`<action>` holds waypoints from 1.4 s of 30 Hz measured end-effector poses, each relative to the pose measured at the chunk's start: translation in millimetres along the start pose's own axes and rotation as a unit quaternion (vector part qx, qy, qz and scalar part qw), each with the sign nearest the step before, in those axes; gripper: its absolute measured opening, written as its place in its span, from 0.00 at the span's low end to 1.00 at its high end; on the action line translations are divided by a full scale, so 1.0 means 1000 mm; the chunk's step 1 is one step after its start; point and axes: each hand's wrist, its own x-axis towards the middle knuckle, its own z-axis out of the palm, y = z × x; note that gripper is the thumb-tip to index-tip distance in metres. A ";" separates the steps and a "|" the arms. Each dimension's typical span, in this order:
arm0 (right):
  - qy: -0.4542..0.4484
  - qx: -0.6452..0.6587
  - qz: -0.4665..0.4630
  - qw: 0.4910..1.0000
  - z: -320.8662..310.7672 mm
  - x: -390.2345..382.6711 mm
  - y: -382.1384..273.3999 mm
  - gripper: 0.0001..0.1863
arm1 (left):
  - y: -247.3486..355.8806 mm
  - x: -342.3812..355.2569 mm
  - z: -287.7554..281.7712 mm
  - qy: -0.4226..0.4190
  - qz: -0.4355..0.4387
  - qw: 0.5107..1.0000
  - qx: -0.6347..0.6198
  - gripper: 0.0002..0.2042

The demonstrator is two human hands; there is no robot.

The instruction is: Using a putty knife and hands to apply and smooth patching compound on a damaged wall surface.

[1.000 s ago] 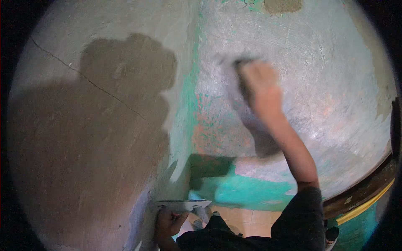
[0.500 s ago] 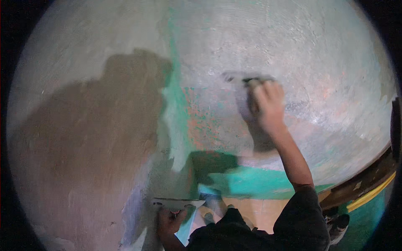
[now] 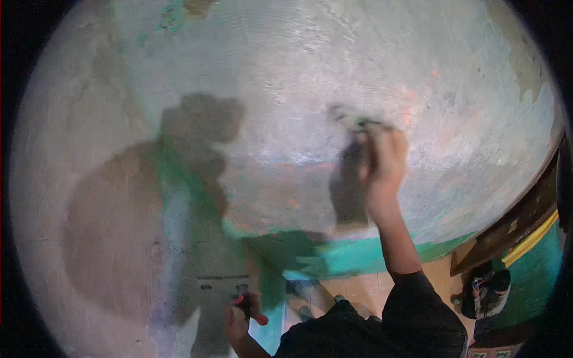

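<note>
Raised in front of me, my right hand (image 3: 387, 161) is closed round a plastering trowel (image 3: 357, 121), which is blurred and lies on or close to the pale, patchy wall (image 3: 286, 101). Its handle is mostly hidden by my fingers. Lower down on the left, my left hand (image 3: 239, 322) grips a second trowel by its dark handle with red ends. That trowel's wide grey blade (image 3: 224, 283) has a dark line along its far edge and blends into the shaded wall behind.
Green paint (image 3: 358, 256) runs along the wall's base and down the corner. Below are a tiled floor (image 3: 370, 289) and my feet (image 3: 305, 312). To the right are a dark wooden edge (image 3: 507, 232), a yellow strip (image 3: 531, 238) and a dark-and-pale shape (image 3: 492, 292) I cannot make out.
My view has swung to the right, so the green corner now sits further left. My right hand is still on its trowel, slightly lower in the picture; the left trowel has tilted, showing its red handle ends.
</note>
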 end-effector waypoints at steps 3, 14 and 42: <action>-0.110 0.000 -0.069 0.992 0.003 -0.023 0.005 0.16 | 0.014 0.041 0.046 -0.048 -0.160 0.985 0.053 0.31; -0.144 0.138 -0.180 0.963 -0.002 -0.014 0.017 0.26 | 0.042 0.125 0.200 -0.201 0.282 0.874 0.340 0.17; -0.220 0.543 0.172 0.792 0.023 -0.122 0.009 0.23 | 0.051 0.127 0.267 -0.037 0.253 0.855 0.451 0.24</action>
